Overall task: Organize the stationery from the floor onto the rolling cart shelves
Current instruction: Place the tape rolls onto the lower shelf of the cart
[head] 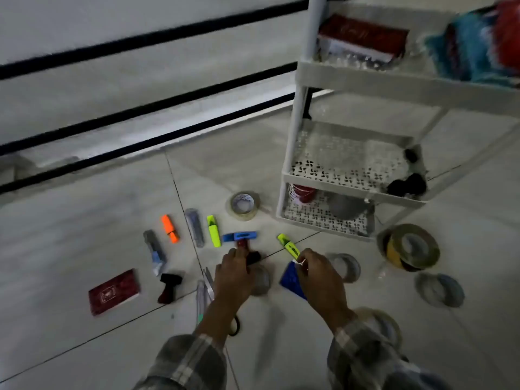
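While my right hand (318,274) pinches the yellow highlighter (287,244) by its tail, low at the floor (84,220) near the rolling cart (351,190), I judge it light, stiff, slick: better held mid-barrel. My left hand (235,274) curls over a red-and-black tool (249,253); grip unclear.

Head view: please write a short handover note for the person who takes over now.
Left hand on a red-black tool, grip unclear.
Right hand pinches a yellow highlighter.
Done: the cart holds a red book on top.
Left: orange marker, tape rolls, booklet and more, all on the floor.
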